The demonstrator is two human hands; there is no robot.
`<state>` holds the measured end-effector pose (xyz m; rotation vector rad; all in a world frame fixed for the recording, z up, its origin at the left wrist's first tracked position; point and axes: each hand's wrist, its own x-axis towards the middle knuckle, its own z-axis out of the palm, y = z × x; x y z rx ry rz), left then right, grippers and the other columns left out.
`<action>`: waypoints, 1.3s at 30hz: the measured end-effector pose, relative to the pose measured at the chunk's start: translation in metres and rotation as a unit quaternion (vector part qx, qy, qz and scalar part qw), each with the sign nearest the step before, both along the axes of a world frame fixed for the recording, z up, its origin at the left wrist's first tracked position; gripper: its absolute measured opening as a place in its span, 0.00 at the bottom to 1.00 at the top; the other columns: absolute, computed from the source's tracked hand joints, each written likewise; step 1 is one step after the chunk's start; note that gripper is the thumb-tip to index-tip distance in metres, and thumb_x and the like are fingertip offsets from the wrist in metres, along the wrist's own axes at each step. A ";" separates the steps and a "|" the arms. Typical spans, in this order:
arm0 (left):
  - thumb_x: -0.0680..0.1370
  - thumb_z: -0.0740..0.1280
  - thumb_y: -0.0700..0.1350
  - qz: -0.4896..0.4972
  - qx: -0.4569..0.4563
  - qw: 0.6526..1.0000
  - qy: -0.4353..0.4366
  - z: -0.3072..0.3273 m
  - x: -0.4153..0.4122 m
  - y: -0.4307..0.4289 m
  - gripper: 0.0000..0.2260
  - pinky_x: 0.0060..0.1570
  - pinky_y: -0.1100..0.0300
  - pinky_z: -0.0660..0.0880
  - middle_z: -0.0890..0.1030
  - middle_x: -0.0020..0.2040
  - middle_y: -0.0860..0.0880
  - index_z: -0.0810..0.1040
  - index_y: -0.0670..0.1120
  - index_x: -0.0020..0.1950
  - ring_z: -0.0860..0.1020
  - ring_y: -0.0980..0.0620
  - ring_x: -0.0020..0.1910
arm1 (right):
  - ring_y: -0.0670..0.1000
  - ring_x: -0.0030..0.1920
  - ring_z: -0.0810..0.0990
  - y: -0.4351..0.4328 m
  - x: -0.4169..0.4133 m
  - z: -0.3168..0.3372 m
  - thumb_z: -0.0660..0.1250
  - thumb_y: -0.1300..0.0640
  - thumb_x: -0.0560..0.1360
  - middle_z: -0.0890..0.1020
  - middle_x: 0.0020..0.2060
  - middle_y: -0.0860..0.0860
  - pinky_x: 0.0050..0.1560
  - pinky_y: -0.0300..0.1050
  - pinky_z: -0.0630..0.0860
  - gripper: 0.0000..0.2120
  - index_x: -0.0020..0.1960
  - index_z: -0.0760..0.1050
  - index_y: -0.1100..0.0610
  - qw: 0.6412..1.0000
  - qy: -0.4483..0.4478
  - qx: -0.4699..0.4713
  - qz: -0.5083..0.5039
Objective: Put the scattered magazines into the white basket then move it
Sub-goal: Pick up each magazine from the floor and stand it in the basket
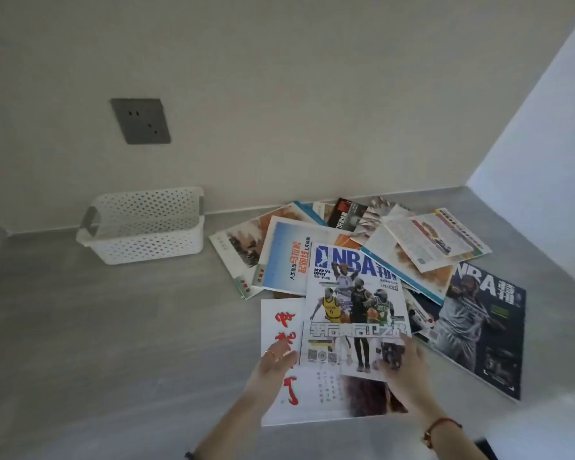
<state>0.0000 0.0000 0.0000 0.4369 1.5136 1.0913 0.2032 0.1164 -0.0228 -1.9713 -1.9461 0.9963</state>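
Grey counter [113, 327] | basket [146, 227] at 10 o'clock, empty | left hand [274, 361] open beside NBA magazine [354, 310] | right hand [402, 366] grips its corner

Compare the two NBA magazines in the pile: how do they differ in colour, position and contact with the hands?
The light NBA magazine has a white cover with several players; the dark NBA magazine has a navy cover with one large figure. The light one lies on top in the middle; the dark one lies at the pile's right edge, partly covered. Both hands, left hand and right hand, meet the light one; neither touches the dark one. Both carry an NBA title.
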 end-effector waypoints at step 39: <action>0.77 0.62 0.41 0.365 0.186 0.891 0.196 0.150 -0.206 0.040 0.06 0.33 0.60 0.79 0.84 0.34 0.51 0.76 0.46 0.41 0.82 0.55 0.33 | 0.39 0.34 0.82 0.084 -0.233 0.183 0.71 0.65 0.68 0.83 0.34 0.43 0.34 0.36 0.76 0.10 0.39 0.72 0.53 0.896 0.382 0.065 0.216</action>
